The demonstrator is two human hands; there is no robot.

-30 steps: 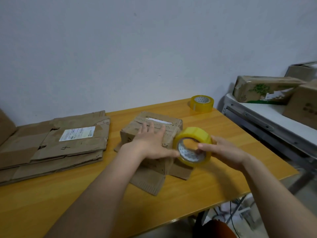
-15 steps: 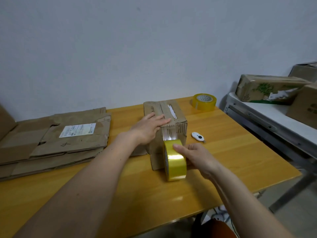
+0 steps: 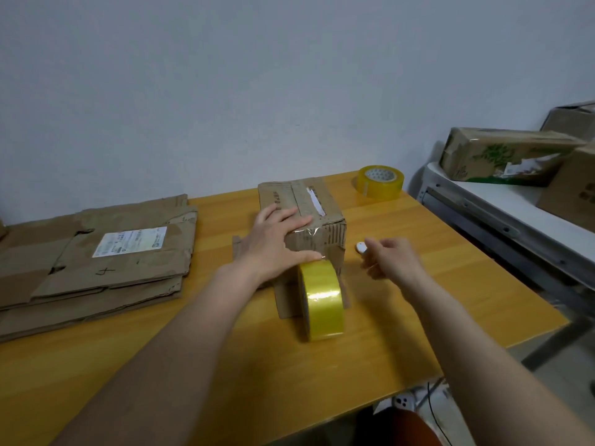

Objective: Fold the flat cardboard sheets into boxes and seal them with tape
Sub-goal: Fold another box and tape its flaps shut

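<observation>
Left hand (image 3: pixel 277 243) presses flat on the box (image 3: pixel 301 220) – fingers straight, thumb against the tape strip at its near edge. Right hand (image 3: pixel 391 260) hovers loosely curled by a small white cutter (image 3: pixel 361 247), holding nothing. Tape roll (image 3: pixel 320 300) stands on edge at the box front – on the table (image 3: pixel 418 317). Flat sheets (image 3: pixel 96 255) lie stacked left.

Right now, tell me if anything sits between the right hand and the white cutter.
Nothing visible does. The right hand hangs just short of the small white cutter on the table, with bare wood between them. The box and standing tape roll lie to its left.
</observation>
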